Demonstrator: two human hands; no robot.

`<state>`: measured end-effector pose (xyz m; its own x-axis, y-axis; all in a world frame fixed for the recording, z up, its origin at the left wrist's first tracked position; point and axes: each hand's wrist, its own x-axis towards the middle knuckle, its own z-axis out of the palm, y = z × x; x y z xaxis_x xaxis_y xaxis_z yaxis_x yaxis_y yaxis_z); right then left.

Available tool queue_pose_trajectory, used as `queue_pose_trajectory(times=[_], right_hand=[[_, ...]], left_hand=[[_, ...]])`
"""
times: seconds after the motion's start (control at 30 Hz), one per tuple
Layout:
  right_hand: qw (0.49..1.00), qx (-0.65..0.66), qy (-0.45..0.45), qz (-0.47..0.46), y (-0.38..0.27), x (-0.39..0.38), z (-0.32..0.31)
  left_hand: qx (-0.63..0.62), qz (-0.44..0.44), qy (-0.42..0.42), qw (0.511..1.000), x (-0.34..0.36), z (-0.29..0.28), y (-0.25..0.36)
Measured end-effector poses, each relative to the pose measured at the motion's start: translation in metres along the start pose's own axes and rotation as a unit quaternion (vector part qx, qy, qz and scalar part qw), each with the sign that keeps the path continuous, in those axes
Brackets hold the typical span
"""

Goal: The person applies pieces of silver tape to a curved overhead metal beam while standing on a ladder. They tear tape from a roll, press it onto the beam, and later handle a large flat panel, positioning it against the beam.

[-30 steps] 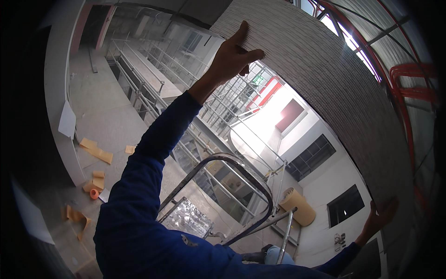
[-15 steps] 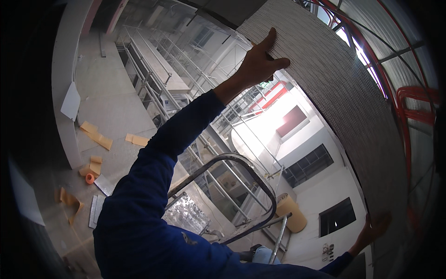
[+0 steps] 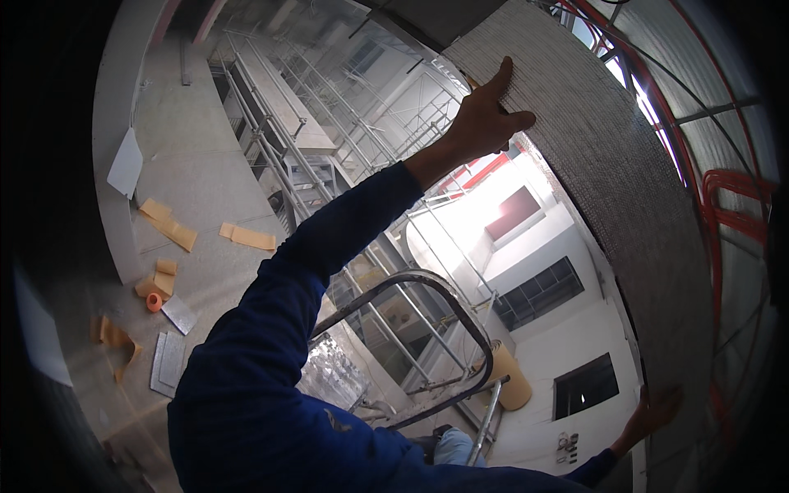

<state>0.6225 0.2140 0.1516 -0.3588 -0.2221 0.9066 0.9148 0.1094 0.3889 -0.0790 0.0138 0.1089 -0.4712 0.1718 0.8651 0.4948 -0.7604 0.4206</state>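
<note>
Overhead, a long silver-grey band with a fine ribbed, foil-like face [image 3: 592,123] runs from the top middle to the lower right; I cannot tell whether it is a panel or a wrapped duct. My left hand [image 3: 491,111] reaches up to its near edge, with thumb and one finger stretched apart against the ribbed face. The other fingers are partly hidden. Farther along the same band, my right hand [image 3: 653,416] lies against it at the lower right, fingers extended and dim in shadow. A dark grey section [image 3: 444,20] adjoins the band at the top.
A bent dark tube rail [image 3: 427,279] stands below my arm, near a tan roll [image 3: 511,378]. Metal scaffolding [image 3: 288,148] rises beyond. Yellowish strips [image 3: 168,223], an orange roll [image 3: 154,302] and silver pieces [image 3: 167,361] lie on the floor. Red looped tubing [image 3: 731,197] hangs at right.
The view has shifted slightly. My left hand and the band's upper end appear farther right, while my right hand appears a little farther left. Both hands remain against the band.
</note>
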Motion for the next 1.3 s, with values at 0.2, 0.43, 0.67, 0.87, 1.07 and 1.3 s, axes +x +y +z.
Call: queue_pose_trajectory(times=[0.2,0.43,0.67,0.87,1.07,1.3], right_hand=[[1.0,0.011,-0.01,0.017,0.001,-0.003,-0.002],[0.998,0.027,-0.019,0.051,-0.003,-0.003,-0.004],[0.995,0.071,-0.028,0.062,-0.005,-0.006,-0.003],[0.996,0.056,-0.036,0.066,-0.01,-0.004,-0.006],[0.994,0.066,-0.037,0.081,-0.018,-0.001,-0.009],[0.994,0.04,-0.058,0.086,-0.01,-0.008,-0.01]], left_hand=[[-0.031,0.029,0.008,0.999,0.0,0.001,-0.001],[-0.041,0.017,-0.002,0.999,0.003,-0.001,-0.004],[-0.02,-0.005,-0.012,1.0,0.001,-0.003,0.001],[0.398,0.065,0.068,0.913,0.009,-0.005,0.024],[0.393,0.349,0.127,0.841,0.072,0.025,0.033],[0.454,0.462,0.136,0.75,0.144,0.04,0.019]])
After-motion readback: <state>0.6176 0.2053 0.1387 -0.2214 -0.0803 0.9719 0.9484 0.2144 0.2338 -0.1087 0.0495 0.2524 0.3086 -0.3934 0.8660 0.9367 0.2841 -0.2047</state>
